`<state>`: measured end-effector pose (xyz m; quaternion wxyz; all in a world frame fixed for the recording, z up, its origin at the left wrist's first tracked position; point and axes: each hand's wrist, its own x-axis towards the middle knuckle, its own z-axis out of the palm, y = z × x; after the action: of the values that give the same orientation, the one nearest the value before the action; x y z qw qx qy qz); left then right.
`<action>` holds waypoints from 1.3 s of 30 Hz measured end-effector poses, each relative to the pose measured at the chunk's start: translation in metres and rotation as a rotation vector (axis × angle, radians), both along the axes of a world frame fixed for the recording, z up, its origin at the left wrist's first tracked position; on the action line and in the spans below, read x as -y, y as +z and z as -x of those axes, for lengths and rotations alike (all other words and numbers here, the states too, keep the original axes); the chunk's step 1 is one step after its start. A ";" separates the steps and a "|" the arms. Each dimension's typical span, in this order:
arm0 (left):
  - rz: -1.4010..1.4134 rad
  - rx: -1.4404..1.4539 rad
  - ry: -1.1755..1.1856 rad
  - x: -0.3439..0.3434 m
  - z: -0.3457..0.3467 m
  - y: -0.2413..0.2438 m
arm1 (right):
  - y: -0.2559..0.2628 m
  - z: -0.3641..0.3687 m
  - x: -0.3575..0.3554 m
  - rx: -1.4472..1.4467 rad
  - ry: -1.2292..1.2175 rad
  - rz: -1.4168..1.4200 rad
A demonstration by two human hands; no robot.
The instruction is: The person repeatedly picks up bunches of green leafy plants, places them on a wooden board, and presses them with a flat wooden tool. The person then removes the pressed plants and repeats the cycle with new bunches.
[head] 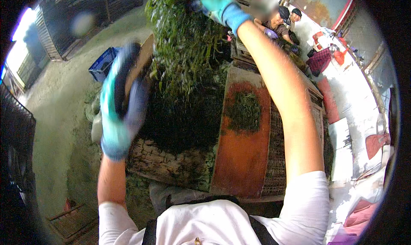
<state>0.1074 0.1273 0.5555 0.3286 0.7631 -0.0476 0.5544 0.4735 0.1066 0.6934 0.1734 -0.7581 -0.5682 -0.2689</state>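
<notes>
My right hand (218,5), in a teal and blue glove, is raised at the top, closed around the upper end of a large bunch of green leafy stems (188,39). The stems hang down, blurred by motion. To the left of the bunch, my left hand (117,116), gloved alike and also blurred, grips a flat brown piece (139,65), seemingly wooden; its exact kind is unclear. Beneath the stems lies a dark area, its contents hard to make out. A cracked, worn block (170,164) forms its near side.
Right of the dark area lies a reddish-brown board (239,161) with a dark green patch (244,111), beside a woven panel (277,161). A blue plastic crate (104,63) stands on the floor at left. Two people (284,23) crouch at upper right, near scattered cloths (319,62).
</notes>
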 end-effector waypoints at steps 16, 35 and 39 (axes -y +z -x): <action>-0.480 -1.489 -0.192 -0.033 -0.059 -0.102 | 0.096 0.091 -0.008 -1.080 0.852 -0.420; 1.207 -0.562 -0.713 -0.087 -0.112 0.003 | 0.001 0.211 0.127 0.143 0.214 0.215; 1.155 -0.782 -1.787 -0.039 -0.129 0.075 | -0.213 0.157 0.135 0.368 0.106 0.027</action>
<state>0.2361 0.1661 0.6302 0.9021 0.3109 -0.2066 -0.2165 0.3167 -0.0287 0.4808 0.0703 -0.6675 -0.6330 -0.3859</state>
